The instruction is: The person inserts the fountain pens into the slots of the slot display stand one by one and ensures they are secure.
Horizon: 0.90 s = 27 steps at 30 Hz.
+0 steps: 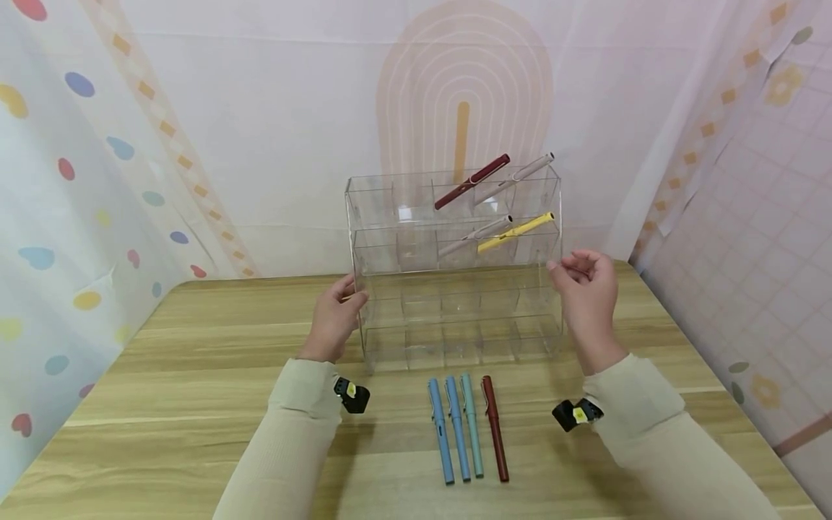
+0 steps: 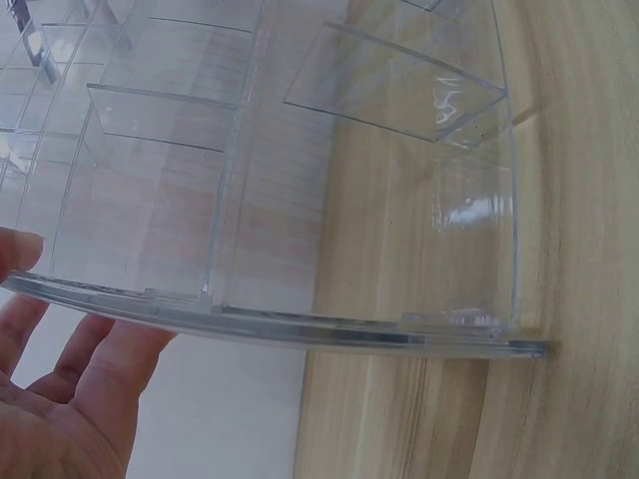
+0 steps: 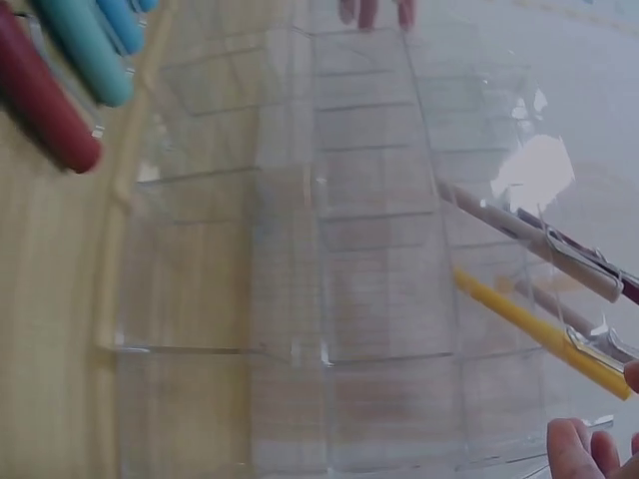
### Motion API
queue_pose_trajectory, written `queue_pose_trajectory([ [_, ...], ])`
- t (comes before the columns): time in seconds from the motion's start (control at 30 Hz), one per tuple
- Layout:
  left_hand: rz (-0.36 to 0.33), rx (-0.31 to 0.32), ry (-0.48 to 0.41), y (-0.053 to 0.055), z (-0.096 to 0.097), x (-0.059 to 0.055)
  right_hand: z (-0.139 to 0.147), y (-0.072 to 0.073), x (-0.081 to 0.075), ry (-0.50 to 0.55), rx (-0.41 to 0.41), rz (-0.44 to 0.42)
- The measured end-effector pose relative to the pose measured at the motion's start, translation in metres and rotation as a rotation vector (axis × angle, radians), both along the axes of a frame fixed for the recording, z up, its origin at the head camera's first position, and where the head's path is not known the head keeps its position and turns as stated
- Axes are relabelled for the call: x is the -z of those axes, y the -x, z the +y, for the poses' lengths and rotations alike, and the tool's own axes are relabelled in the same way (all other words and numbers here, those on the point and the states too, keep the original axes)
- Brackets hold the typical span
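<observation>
Left grip [image 1: 334, 318] pinches one rack [image 1: 416, 249]; four pens [image 1: 472, 183] inside, four outside.

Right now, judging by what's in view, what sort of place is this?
Probably an indoor tabletop recording corner: pastel-patterned white fabric curtains hang behind and beside a light wood-grain table, and small black wrist-worn devices, perhaps cameras, suggest filming.

Rack [image 1: 461, 307] glossy plastic; table [image 1: 208, 375] smooth wood grain; pens [image 1: 458, 429] smooth, clips [image 3: 593, 348] shiny metal; backdrop [image 1: 312, 108] cloth
</observation>
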<state>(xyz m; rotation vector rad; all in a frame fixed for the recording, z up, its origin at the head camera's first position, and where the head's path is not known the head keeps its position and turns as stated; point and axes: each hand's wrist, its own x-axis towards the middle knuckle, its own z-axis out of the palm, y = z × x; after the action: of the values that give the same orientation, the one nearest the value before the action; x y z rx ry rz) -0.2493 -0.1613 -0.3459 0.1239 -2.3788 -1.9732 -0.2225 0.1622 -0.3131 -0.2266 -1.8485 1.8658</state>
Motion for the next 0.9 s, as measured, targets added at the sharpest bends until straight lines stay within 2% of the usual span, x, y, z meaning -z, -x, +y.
queue_pose_trajectory([
  [0.2,0.010,-0.005,0.016,0.000,-0.002,0.001,-0.002,-0.016,0.016,-0.066,-0.097,-0.093],
  [0.43,0.014,-0.006,0.024,0.001,-0.003,0.001,-0.006,-0.030,0.038,-0.235,-0.207,-0.215],
  [0.73,0.021,-0.014,0.021,0.000,-0.003,0.001,-0.015,-0.042,0.064,-0.377,-0.363,-0.292],
  [0.9,0.017,-0.014,0.018,0.000,-0.003,0.000,-0.020,-0.046,0.074,-0.410,-0.436,-0.329],
])
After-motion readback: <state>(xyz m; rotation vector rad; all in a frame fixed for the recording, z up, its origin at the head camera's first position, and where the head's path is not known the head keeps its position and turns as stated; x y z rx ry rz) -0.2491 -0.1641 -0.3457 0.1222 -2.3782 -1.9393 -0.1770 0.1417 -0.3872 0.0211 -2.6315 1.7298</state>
